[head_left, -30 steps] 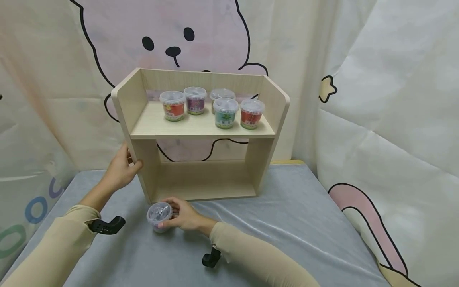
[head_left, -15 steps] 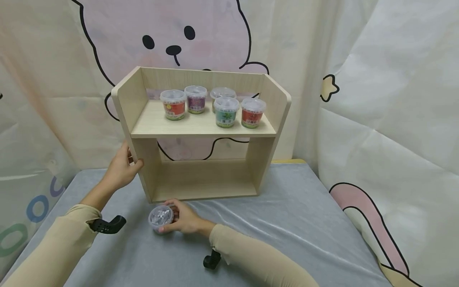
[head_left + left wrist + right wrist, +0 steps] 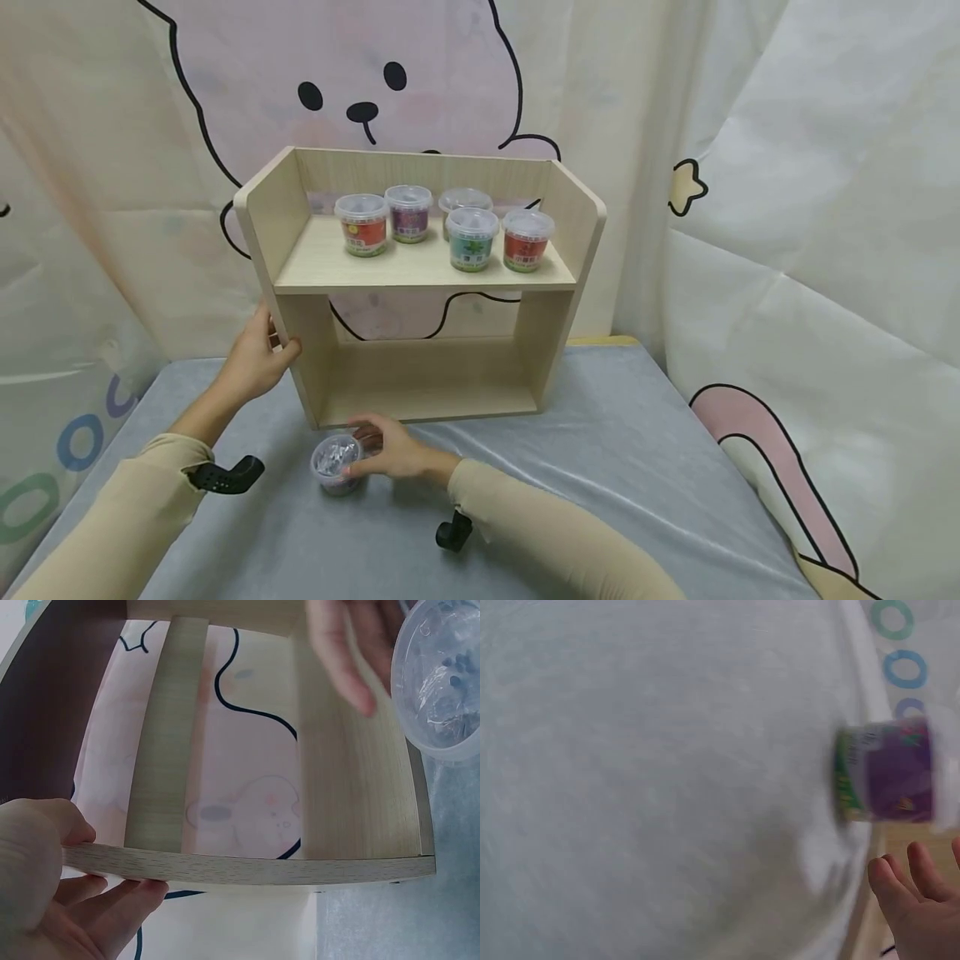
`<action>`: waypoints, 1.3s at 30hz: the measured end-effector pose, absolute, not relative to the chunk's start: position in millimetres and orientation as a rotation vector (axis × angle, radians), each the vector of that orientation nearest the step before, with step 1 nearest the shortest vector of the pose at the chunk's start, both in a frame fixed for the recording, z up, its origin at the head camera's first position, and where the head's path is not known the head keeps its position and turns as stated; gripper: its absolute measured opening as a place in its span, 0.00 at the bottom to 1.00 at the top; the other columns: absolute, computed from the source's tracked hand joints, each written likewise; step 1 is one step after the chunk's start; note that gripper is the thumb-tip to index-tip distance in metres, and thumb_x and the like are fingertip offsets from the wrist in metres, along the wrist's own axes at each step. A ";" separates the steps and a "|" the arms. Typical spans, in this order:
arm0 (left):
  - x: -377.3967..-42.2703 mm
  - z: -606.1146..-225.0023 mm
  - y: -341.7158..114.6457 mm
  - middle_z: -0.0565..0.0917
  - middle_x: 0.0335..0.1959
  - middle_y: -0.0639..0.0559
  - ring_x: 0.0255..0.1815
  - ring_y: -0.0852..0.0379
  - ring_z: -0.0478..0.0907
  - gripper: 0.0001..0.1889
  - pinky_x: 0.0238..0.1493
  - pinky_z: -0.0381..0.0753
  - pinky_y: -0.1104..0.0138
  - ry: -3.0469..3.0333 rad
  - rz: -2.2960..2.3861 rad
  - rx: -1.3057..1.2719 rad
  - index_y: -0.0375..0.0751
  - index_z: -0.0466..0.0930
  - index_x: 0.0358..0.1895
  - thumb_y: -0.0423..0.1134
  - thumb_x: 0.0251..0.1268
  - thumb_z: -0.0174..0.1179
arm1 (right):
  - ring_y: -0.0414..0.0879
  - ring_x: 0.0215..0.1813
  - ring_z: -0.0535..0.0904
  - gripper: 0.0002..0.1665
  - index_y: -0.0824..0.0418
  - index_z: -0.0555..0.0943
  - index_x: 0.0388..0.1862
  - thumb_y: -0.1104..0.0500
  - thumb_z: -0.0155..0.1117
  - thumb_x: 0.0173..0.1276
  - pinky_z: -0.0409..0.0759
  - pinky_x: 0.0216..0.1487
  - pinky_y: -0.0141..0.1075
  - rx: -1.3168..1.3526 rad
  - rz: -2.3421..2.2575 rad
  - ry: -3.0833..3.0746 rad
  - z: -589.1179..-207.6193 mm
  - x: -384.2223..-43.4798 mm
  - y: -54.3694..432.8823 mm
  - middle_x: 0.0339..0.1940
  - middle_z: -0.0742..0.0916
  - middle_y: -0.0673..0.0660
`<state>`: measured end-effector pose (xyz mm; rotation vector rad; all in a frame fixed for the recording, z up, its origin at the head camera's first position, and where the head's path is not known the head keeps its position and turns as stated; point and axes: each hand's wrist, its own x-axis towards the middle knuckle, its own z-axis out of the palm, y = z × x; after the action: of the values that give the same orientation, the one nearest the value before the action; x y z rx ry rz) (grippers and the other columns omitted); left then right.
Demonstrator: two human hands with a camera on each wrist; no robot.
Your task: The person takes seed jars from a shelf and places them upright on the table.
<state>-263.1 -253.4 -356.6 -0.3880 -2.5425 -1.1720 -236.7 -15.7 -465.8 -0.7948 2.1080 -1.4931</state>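
A small wooden shelf (image 3: 435, 375) with two levels stands on the cloth-covered table. My left hand (image 3: 258, 358) grips the edge of its left side panel, with the thumb on one face and the fingers on the other, as the left wrist view shows at the panel (image 3: 247, 868). In front of the shelf's left front corner, a small lidded plastic cup (image 3: 336, 464) stands upright on the table. Its purple label shows in the right wrist view, where the cup (image 3: 896, 772) is blurred. Right beside it is my right hand (image 3: 401, 450), fingers spread and a gap between them and the cup.
On the upper level stand several similar lidded cups: an orange-red one (image 3: 364, 225) at left, a purple one (image 3: 409, 214), a teal one (image 3: 471, 239) and a red one (image 3: 527, 240) towards the right. A grey-blue cloth (image 3: 570, 483) covers the table. Printed curtains hang behind.
The fingers of my right hand have loosened from the cup and drawn slightly to the right. The cup stays at the shelf's front left. My left hand keeps its hold on the side panel.
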 end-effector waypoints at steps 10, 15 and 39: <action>-262.2 -358.2 -253.2 0.63 0.70 0.21 0.65 0.16 0.68 0.43 0.57 0.73 0.31 -2.563 -1.164 -0.365 0.40 0.41 0.81 0.26 0.67 0.53 | 0.52 0.67 0.77 0.37 0.60 0.68 0.73 0.64 0.69 0.66 0.77 0.69 0.45 -0.874 -1.519 2.104 -415.4 -241.2 0.0 0.67 0.78 0.63; -263.2 -357.7 -253.3 0.63 0.71 0.21 0.65 0.16 0.67 0.43 0.57 0.72 0.30 -2.550 -1.175 -0.378 0.41 0.41 0.81 0.26 0.67 0.52 | 0.48 0.67 0.77 0.36 0.61 0.68 0.73 0.64 0.68 0.67 0.77 0.67 0.36 -0.934 -1.530 2.130 -383.0 -242.7 6.7 0.68 0.78 0.64; -263.4 -359.0 -255.4 0.62 0.71 0.21 0.66 0.16 0.67 0.43 0.58 0.72 0.30 -2.575 -1.158 -0.376 0.39 0.41 0.81 0.25 0.66 0.53 | 0.55 0.73 0.73 0.34 0.63 0.65 0.74 0.64 0.63 0.71 0.74 0.72 0.39 -1.097 -1.602 2.240 -274.7 -261.8 30.7 0.69 0.77 0.66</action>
<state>-263.4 -255.4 -359.0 -0.3764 -2.5750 -1.1584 -261.8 30.7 -274.7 -1.0971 2.2398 -1.6021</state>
